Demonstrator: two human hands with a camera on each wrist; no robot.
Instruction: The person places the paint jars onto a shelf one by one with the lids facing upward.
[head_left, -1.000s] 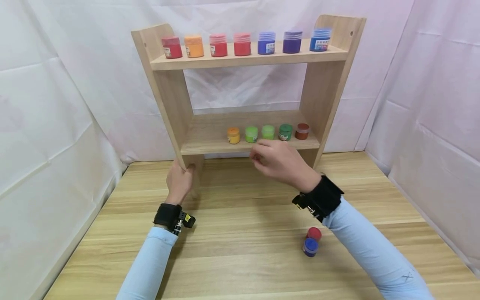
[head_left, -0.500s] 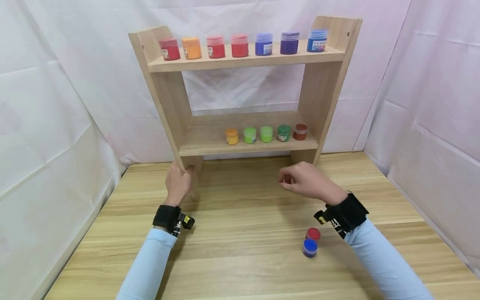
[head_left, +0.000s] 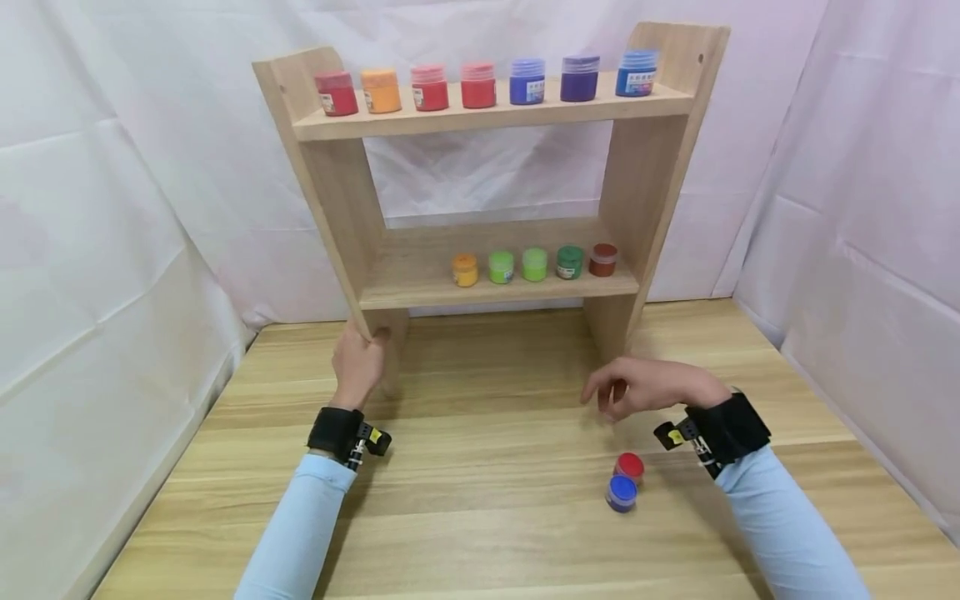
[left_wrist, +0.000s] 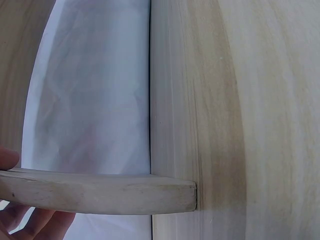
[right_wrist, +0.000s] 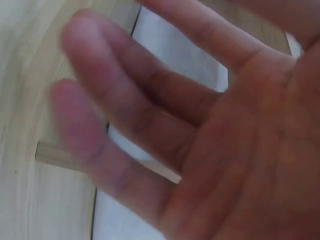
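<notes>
My left hand (head_left: 358, 364) grips the lower left side panel of a wooden shelf (head_left: 498, 293). In the left wrist view its thumb is on one face of the panel (left_wrist: 100, 192) and its fingers are on the other. My right hand (head_left: 645, 387) hovers over the table before the shelf's right leg, holding nothing. Its fingers (right_wrist: 125, 105) are loosely bent and spread in the right wrist view. Just below it on the table, a small red-lidded jar (head_left: 630, 467) stands against a blue-lidded jar (head_left: 622, 493).
Several jars in red, orange and blue, such as a dark blue jar (head_left: 580, 79), line the top board. On the lower board stand an orange jar (head_left: 465, 271), green ones and a brown jar (head_left: 603, 260). White cloth (head_left: 112, 208) hangs behind and at both sides.
My right hand has moved away from the lower board, down and to the right, toward the two jars on the table, and its fingers have loosened. The left hand keeps its grip.
</notes>
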